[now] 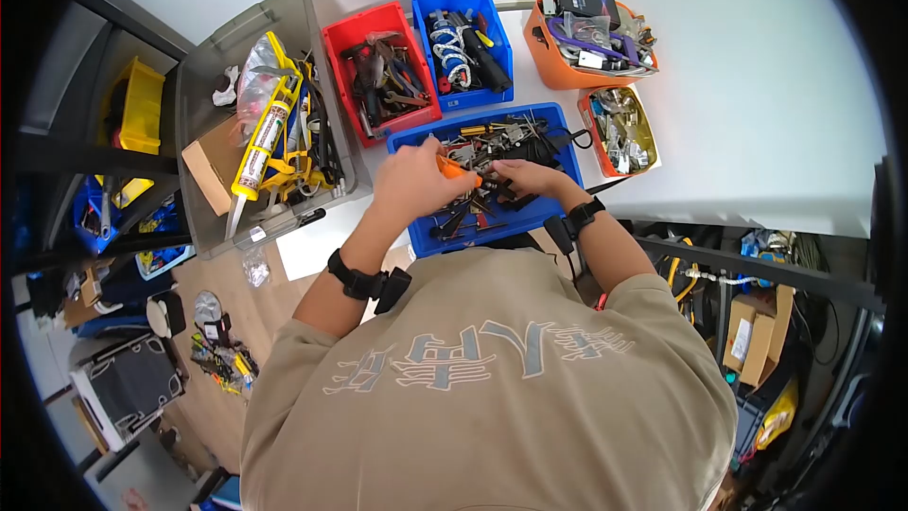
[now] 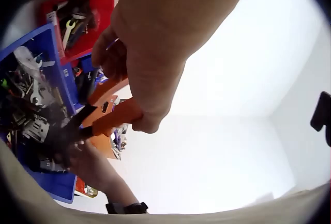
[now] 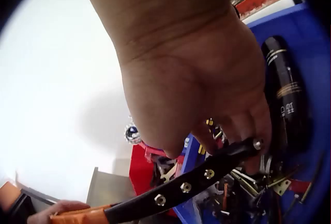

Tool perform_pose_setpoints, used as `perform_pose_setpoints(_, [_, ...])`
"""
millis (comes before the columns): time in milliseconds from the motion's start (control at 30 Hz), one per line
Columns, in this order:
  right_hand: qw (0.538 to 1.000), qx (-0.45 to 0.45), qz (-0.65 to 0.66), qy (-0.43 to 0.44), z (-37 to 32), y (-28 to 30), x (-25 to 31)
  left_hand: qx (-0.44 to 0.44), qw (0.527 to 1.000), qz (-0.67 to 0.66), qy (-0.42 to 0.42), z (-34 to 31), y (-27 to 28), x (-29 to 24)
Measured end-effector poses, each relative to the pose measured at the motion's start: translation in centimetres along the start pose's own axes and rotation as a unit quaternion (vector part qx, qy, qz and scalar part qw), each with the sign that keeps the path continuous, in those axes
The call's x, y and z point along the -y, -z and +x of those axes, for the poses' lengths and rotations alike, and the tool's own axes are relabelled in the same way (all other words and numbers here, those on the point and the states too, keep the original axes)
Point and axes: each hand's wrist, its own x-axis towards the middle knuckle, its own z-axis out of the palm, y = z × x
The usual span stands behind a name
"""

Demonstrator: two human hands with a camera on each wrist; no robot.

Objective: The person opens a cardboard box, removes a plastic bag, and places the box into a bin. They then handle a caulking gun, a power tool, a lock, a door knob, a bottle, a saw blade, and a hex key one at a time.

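Observation:
My left hand grips the orange handles of a tool above the blue bin of loose hardware. The tool's long black part carries several shiny bolts and slants across the right wrist view. At its far end is my right hand, with fingers bent around the tip and one fingertip showing below it. Blur hides the exact contact in the left wrist view. Screws, bolts and small metal parts lie beneath, beside a black cylinder.
Behind the bin stand a red bin of hand tools and another blue bin. Two orange containers are at the right. A large grey tub, with a yellow caulking gun in it, is at the left.

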Motion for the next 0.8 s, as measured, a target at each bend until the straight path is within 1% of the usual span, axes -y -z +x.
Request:
perform_pose_setpoints(67, [1.000, 0.029, -0.002, 0.004, 0.2, 0.7, -0.2, 0.051, 0.990, 0.055, 0.117, 1.6, 0.7, -1.9])
perform_pose_setpoints(100, [0.999, 0.048, -0.006, 0.005, 0.1, 1.1, -0.2, 0.053, 0.989, 0.063, 0.124, 2.2, 0.9, -2.9])
perform_pose_setpoints(133, [0.998, 0.056, -0.003, 0.010, -0.1, 1.7, -0.3, 0.066, 0.983, 0.075, 0.152, 2.8, 1.2, -3.9])
perform_pose_setpoints(167, [0.996, 0.061, -0.039, 0.052, -0.4, 2.3, -0.5, 0.079, 0.977, 0.086, 0.180, 3.5, 1.1, -4.7])
perform_pose_setpoints(200, [0.991, 0.067, -0.074, 0.094, -0.6, 2.9, -0.8, 0.070, 0.971, 0.104, 0.202, 4.1, 0.8, -5.6])
perform_pose_setpoints(233, [0.990, 0.075, -0.073, 0.097, -0.6, 3.5, -1.3, 0.070, 0.969, 0.109, 0.209, 4.7, 0.6, -6.5])
perform_pose_setpoints(300, [0.969, 0.091, -0.141, 0.180, -0.2, 4.5, -2.3, 0.090, 0.961, 0.117, 0.232, 5.6, 0.5, -8.5])
perform_pose_setpoints(367, [0.969, 0.101, -0.115, 0.193, 0.2, 5.5, -3.0, 0.083, 0.959, 0.122, 0.243, 6.4, -0.8, -9.2])
perform_pose_setpoints(433, [0.952, 0.104, -0.169, 0.233, 0.4, 6.6, -3.1, 0.069, 0.960, 0.100, 0.253, 6.8, -1.1, -10.7])
perform_pose_setpoints(467, [0.950, 0.111, -0.169, 0.238, 0.4, 7.1, -3.1, 0.066, 0.958, 0.104, 0.261, 6.9, -1.3, -11.1])
perform_pose_setpoints(500, [0.957, 0.097, -0.156, 0.223, -0.2, 7.7, -2.8, 0.042, 0.956, 0.116, 0.266, 6.8, -1.5, -11.0])
perform_pose_setpoints(533, [0.964, 0.083, -0.142, 0.207, -0.8, 8.3, -2.6, 0.019, 0.954, 0.128, 0.271, 6.5, -1.7, -10.7])
perform_pose_setpoints(567, [0.963, 0.089, -0.143, 0.210, -1.2, 9.0, -2.3, 0.017, 0.952, 0.130, 0.277, 6.3, -1.9, -9.5])
perform_pose_setpoints(600, [0.947, 0.037, -0.190, 0.256, -1.6, 9.9, -2.1, 0.020, 0.956, 0.023, 0.293, 6.1, -2.0, -7.4])
perform_pose_setpoints(633, [0.925, -0.016, -0.235, 0.299, -2.1, 10.7, -2.1, 0.023, 0.949, -0.086, 0.304, 5.6, -2.4, -5.0])
perform_pose_setpoints(667, [0.912, -0.049, -0.224, 0.340, -2.6, 11.4, -2.2, 0.024, 0.908, -0.214, 0.361, 4.9, -3.3, -2.5])
perform_pose_setpoints(700, [0.911, -0.045, -0.226, 0.342, -3.6, 11.7, -1.5, 0.022, 0.906, -0.215, 0.363, 4.1, -4.2, -0.4])
perform_pose_setpoints(733, [0.927, -0.070, -0.188, 0.316, -5.1, 12.1, -0.4, 0.049, 0.833, -0.374, 0.405, 3.2, -5.2, 1.5])
perform_pose_setpoints(767, [0.941, -0.096, -0.151, 0.288, -6.5, 12.4, 0.5, 0.076, 0.732, -0.522, 0.431, 2.5, -6.5, 2.8])
perform_pose_setpoints(800, [0.936, -0.113, -0.158, 0.292, -7.4, 12.3, 1.3, 0.072, 0.693, -0.569, 0.436, 2.0, -8.2, 3.2])
